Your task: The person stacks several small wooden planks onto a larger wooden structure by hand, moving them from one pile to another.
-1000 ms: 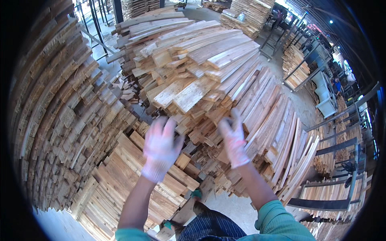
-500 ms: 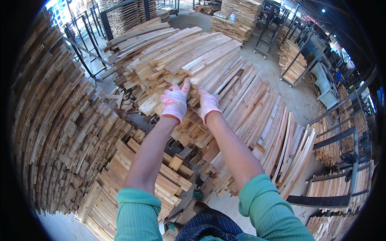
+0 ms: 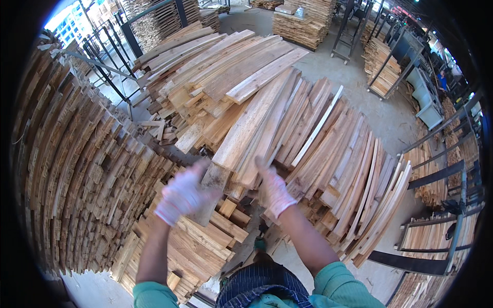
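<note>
Wood surrounds us: our gloved left hand [image 3: 183, 197] grips the near end of a short plank [image 3: 212, 191] at the lumber pile's [image 3: 267, 108] near edge, while our right hand [image 3: 273, 191] hovers open beside it.

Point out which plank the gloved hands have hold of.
The long pale plank running up the middle of the pile. Its near end sits between the left hand and the right hand; the other planks lie untouched around it.

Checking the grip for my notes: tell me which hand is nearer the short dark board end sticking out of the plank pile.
Left. The left hand is against the short dark board end, seemingly gripping it. The right hand is apart to its right, on the long planks.
</note>
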`<move>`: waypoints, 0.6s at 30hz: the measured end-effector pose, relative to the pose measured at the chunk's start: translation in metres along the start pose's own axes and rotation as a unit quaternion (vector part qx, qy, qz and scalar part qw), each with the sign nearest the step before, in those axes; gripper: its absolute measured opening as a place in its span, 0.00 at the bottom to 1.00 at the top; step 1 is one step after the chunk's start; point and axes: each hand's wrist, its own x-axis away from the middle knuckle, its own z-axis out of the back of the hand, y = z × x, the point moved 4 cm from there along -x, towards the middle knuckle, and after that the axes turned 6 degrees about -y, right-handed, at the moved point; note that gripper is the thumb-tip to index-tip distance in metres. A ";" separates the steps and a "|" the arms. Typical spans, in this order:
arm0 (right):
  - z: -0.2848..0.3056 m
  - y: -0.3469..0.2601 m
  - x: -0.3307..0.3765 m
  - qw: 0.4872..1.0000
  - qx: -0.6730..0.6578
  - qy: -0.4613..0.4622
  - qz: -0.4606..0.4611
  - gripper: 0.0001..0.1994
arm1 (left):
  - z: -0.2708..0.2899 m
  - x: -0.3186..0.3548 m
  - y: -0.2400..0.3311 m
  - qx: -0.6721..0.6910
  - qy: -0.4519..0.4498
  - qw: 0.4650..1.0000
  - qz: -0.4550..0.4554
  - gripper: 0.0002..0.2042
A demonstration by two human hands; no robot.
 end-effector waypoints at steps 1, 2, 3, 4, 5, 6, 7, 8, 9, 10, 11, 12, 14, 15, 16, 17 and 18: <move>0.004 0.005 -0.015 0.999 -0.017 -0.022 0.035 0.51 | 0.014 -0.012 -0.015 0.129 0.053 0.990 -0.036 0.49; 0.013 0.009 -0.030 0.996 -0.033 -0.036 0.071 0.52 | 0.030 -0.029 -0.009 0.190 0.022 0.981 0.024 0.50; 0.022 0.014 -0.046 0.992 -0.052 -0.052 0.105 0.54 | 0.039 -0.045 0.002 0.249 -0.009 0.965 0.084 0.51; 0.000 0.014 -0.043 0.993 -0.065 -0.025 0.098 0.52 | 0.038 -0.053 0.000 0.229 -0.013 0.967 0.106 0.53; -0.011 0.013 -0.041 0.992 -0.074 0.014 0.100 0.50 | 0.030 -0.071 0.003 0.213 -0.021 0.970 0.115 0.55; -0.013 0.021 -0.058 0.979 -0.128 0.004 0.159 0.45 | 0.023 -0.087 0.005 0.195 -0.023 0.973 0.124 0.58; -0.009 0.020 -0.065 0.973 -0.166 -0.017 0.159 0.45 | 0.011 -0.106 0.009 0.179 -0.033 0.975 0.126 0.60; -0.003 0.019 -0.068 0.964 -0.210 -0.037 0.156 0.45 | 0.002 -0.114 0.012 0.160 -0.047 0.977 0.130 0.63; 0.005 0.022 -0.071 0.958 -0.230 -0.055 0.164 0.44 | -0.004 -0.119 0.012 0.177 -0.052 0.977 0.109 0.64; 0.004 0.021 -0.070 0.950 -0.251 -0.078 0.171 0.44 | -0.002 -0.119 0.013 0.193 -0.050 0.976 0.089 0.65; 0.002 0.022 -0.068 0.942 -0.271 -0.102 0.172 0.43 | -0.003 -0.116 0.013 0.209 -0.047 0.974 0.068 0.66; 0.003 0.029 -0.058 0.954 -0.228 -0.095 0.169 0.43 | -0.009 -0.113 0.002 0.218 -0.050 0.973 0.050 0.66; -0.021 0.037 -0.026 0.978 -0.156 -0.028 0.135 0.45 | -0.007 -0.077 -0.012 0.204 -0.048 0.975 0.075 0.65; -0.017 0.050 -0.012 0.980 -0.145 -0.017 0.131 0.46 | -0.013 -0.054 -0.005 0.198 -0.056 0.975 0.079 0.64; -0.021 0.066 0.015 0.988 -0.123 -0.023 0.096 0.48 | -0.023 -0.027 -0.009 0.199 -0.091 0.970 0.103 0.62; -0.018 0.081 0.043 0.993 -0.100 -0.022 0.065 0.49 | -0.036 -0.006 -0.018 0.197 -0.128 0.965 0.121 0.61; -0.009 0.109 0.039 0.986 -0.092 -0.051 0.127 0.47 | -0.052 0.017 -0.035 0.212 -0.115 0.967 0.077 0.59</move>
